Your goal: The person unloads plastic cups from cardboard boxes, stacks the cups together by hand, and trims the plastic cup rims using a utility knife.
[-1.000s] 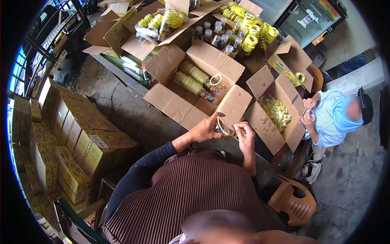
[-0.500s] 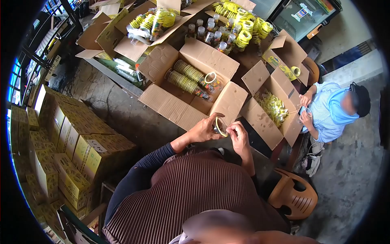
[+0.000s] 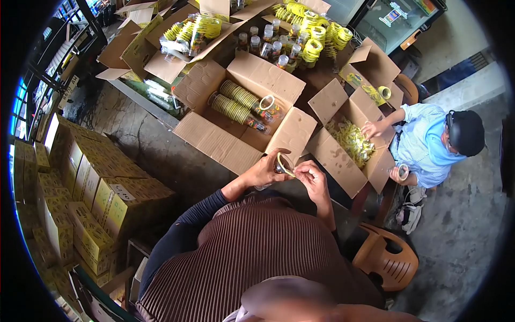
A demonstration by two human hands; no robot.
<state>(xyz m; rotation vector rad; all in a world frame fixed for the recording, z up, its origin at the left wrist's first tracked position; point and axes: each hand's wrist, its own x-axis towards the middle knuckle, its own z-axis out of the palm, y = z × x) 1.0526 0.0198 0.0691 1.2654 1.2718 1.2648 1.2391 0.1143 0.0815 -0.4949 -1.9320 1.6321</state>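
Observation:
My left hand (image 3: 268, 170) is wrapped round a clear cup (image 3: 285, 163) with a yellowish rim, its mouth tilted up toward the right. The fingers of my right hand (image 3: 311, 174) are pinched together at the right side of that rim. Just beyond both hands stands an open cardboard box (image 3: 217, 142). In it lie rows of stacked cups (image 3: 240, 96) with yellow rims, and a single cup (image 3: 267, 102) rests at their right end.
A smaller box (image 3: 333, 149) holds yellow wrapped pieces (image 3: 351, 140); a co-worker (image 3: 429, 134) reaches into it. Jars (image 3: 266, 51) and yellow-rimmed bundles (image 3: 314, 43) stand behind. Cartons (image 3: 129, 206) are stacked at left, an orange chair (image 3: 389, 257) at lower right.
The co-worker's one hand has moved into the box of yellow pieces, while the other has lowered with a cup. My hands keep their hold on the cup; the view has shifted slightly.

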